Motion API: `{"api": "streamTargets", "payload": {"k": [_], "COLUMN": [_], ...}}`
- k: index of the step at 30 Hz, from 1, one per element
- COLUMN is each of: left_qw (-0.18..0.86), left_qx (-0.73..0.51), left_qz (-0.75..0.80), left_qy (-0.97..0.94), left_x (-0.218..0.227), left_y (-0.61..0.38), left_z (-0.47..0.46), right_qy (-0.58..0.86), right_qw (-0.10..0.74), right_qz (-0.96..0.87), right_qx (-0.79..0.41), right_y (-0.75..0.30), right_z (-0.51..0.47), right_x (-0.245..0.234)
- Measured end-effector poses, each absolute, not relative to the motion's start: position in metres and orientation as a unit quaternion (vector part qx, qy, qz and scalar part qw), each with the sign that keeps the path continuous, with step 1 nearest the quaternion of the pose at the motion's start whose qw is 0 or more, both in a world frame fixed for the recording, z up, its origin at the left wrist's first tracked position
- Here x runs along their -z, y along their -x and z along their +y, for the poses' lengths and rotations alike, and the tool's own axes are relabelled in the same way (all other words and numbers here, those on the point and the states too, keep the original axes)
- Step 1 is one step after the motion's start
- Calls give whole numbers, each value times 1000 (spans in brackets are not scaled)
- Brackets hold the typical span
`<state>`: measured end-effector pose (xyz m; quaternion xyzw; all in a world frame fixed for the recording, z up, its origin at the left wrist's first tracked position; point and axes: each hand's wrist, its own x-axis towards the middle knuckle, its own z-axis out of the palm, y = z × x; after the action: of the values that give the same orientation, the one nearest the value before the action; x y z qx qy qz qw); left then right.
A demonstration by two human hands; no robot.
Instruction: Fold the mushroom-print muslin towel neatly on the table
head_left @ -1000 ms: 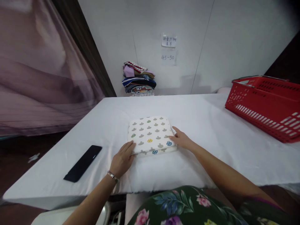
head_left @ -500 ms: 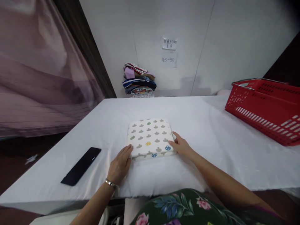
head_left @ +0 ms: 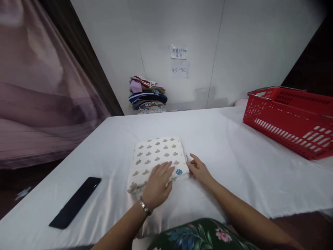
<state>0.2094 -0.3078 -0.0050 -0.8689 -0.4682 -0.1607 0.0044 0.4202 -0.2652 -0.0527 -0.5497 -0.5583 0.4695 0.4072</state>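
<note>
A folded white cloth (head_left: pixel 157 152), printed with grey, green and blue mushrooms, lies on the white-covered table (head_left: pixel 208 139). My left hand (head_left: pixel 158 185) rests palm down on its front part, fingers stretched out flat, with a metal bracelet at the wrist. At the cloth's right edge, my right hand (head_left: pixel 199 170) touches the side with its fingers apart. The near left corner of the cloth is loose and sticks out a little. Part of the front edge is hidden beneath my left hand.
A black phone (head_left: pixel 75 203) lies at the left. Behind the table's far edge stands a stack of folded fabrics (head_left: pixel 148 95). A red plastic basket (head_left: pixel 288 121) sits at the right. Handwritten paper signs (head_left: pixel 179 60) hang on the wall, and a pink curtain (head_left: pixel 47 90) hangs at the left.
My left hand has moved from the cloth's left front corner onto its top, toward the right. The near left corner has spread outward. My right hand stays by the right edge. The view has shifted.
</note>
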Motion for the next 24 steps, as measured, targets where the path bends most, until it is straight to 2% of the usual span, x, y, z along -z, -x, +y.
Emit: {"api": "streamTargets", "payload": {"k": [10,18,24], "left_qw": [6,-49,-81], "left_qx": [179,201,222], "left_qz": [-530,-571,-586], "left_qy": [829,795,775], "left_x": [26,14,8], "left_y": [-264,-262,-259], "left_z": [-281,-277,-277], "right_qy": [485,440,486], "right_qw": [447,456,449], "right_qz": [-510,-442,-478], "right_qx": [-552,-636,-578], "right_y": [-426,-425,-427], "right_z": [-258,-254,-254], "right_x": [63,58,60]}}
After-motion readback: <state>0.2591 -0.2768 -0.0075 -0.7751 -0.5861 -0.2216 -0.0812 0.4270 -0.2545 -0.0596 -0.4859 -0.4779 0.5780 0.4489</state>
